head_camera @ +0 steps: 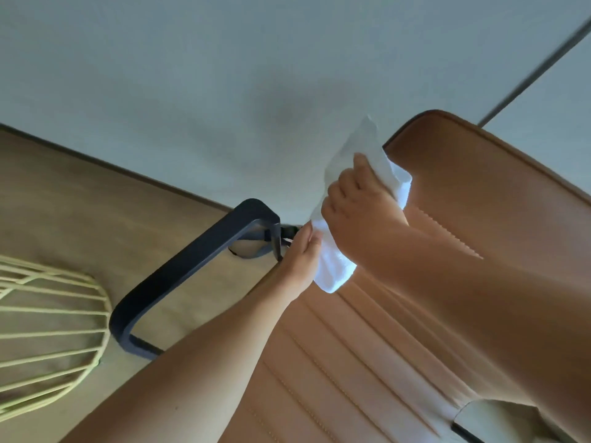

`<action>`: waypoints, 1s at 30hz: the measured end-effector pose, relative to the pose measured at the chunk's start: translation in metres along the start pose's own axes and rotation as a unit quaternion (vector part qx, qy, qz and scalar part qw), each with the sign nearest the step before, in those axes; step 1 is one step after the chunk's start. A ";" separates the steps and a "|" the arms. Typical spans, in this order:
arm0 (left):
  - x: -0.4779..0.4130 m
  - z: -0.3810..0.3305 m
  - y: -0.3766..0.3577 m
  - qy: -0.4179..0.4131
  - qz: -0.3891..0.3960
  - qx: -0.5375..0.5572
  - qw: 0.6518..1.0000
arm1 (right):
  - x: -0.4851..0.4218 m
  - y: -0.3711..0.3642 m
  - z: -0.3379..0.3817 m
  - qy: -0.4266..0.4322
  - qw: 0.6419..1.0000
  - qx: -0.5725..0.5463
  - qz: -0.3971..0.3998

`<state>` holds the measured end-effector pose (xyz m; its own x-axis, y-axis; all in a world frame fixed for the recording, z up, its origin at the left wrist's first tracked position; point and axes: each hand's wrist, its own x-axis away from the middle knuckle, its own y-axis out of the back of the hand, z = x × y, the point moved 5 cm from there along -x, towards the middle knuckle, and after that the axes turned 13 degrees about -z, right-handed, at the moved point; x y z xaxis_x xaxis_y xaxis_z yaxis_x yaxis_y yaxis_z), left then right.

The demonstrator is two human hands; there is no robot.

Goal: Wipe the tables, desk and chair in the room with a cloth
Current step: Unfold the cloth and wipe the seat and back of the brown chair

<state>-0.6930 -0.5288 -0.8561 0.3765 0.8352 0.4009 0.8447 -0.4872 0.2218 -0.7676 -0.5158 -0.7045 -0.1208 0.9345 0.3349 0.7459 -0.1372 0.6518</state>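
A pale, plain wall (192,91) fills the space beyond the hands, and it meets a light wood-look floor (80,193) along a dark skirting line. A thin dark strip (537,59) runs slantwise across the wall, up and to the right of the grip.

Both bare arms reach forward to the side edge of the chair (463,203) back. The right hand (355,203) has its fingers curled over the cloth (335,270), clasping it against that edge, knuckles toward the camera. Just below it, the left hand (297,260) pinches the cloth's lower part, thumb laid on the near face and fingers hidden behind. The cloth lies between the two hands, its top corner poking up above the right hand and its bottom hanging past the left.

The cloth is white, soft and folded thick. The chair is tan and smooth like leather, with stitched ribs across it. Left of the grip, a matte black armrest (192,260) bends in a rounded loop. Further left stands a cream wire frame (48,330).
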 end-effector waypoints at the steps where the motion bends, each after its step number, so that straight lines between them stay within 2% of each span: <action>1: 0.001 0.002 -0.006 0.000 0.014 -0.016 1.000 | 0.001 -0.005 0.000 0.001 1.000 -0.004 0.019; 3: 0.001 0.014 -0.016 0.019 0.025 -0.044 0.999 | -0.001 -0.012 0.004 0.001 0.999 -0.007 0.043; 7: 0.003 0.006 -0.033 0.056 0.035 -0.014 0.998 | -0.002 -0.020 0.000 -0.022 0.996 -0.056 0.073; 11: 0.017 -0.038 -0.046 0.032 0.040 0.094 0.994 | 0.009 -0.018 -0.017 -0.053 0.990 -0.093 0.088; 16: 0.023 -0.082 -0.056 0.006 0.035 0.142 0.989 | 0.039 0.000 -0.060 -0.110 0.985 -0.117 0.056; 20: 0.038 -0.129 -0.063 -0.099 0.029 0.124 0.987 | 0.085 0.008 -0.101 -0.179 0.977 -0.117 -0.003; 23: 0.059 -0.167 -0.067 -0.227 0.008 0.084 0.970 | 0.135 -0.004 -0.118 -0.273 0.940 -0.181 -0.093; 25: 0.073 -0.187 -0.076 -0.338 0.007 0.028 0.941 | 0.178 -0.017 -0.116 -0.347 0.896 -0.239 -0.137; 28: 0.091 -0.201 -0.094 -0.431 0.010 -0.109 0.896 | 0.237 -0.037 -0.093 -0.438 0.835 -0.286 -0.169; 30: 0.107 -0.212 -0.104 -0.506 -0.005 -0.174 0.845 | 0.271 -0.043 -0.077 -0.483 0.807 -0.278 -0.194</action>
<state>-0.8213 -0.4429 -0.6478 0.6514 0.5445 -0.5284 0.7528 -0.3766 0.5399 -0.8825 -0.2825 -0.5891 0.4927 0.7267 -0.4788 0.3318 0.3518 0.8753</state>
